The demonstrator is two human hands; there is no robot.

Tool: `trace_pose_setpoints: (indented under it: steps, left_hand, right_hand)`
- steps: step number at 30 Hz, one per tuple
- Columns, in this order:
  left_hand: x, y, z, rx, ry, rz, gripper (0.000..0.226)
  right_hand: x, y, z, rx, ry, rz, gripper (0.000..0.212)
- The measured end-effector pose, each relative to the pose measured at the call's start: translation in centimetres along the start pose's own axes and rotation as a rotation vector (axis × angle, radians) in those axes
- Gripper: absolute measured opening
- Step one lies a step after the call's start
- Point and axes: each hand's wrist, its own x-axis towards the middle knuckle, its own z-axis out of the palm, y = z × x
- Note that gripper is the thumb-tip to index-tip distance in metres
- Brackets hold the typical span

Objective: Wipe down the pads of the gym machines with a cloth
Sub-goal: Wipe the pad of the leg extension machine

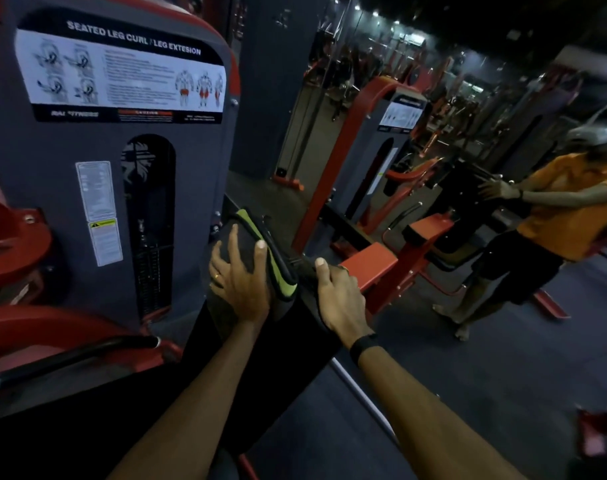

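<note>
A tall black pad (291, 344) of the seated leg curl / leg extension machine stands in front of me. A dark cloth with a yellow-green edge (277, 268) is draped over its top. My left hand (241, 284) presses flat on the cloth with its fingers spread. My right hand (340, 297) grips the pad's right edge, with the thumb on top and the fingers curled over the far side. A black band sits on my right wrist.
The grey weight-stack housing with an instruction placard (122, 74) rises at the left. Red frame parts and a black handle bar (73, 355) lie below it. To the right, a red bench frame (375, 265) and a person in an orange shirt (565, 216) show, apparently in a mirror.
</note>
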Motion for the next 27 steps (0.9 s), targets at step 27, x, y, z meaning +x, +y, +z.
trace_pose_setpoints:
  steps: [27]
  left_hand:
    - [-4.8,1.1,0.9,-0.131,-0.014,-0.196,0.049]
  right_hand:
    - [4.8,-5.1,0.3,0.182,-0.384,0.004,0.075]
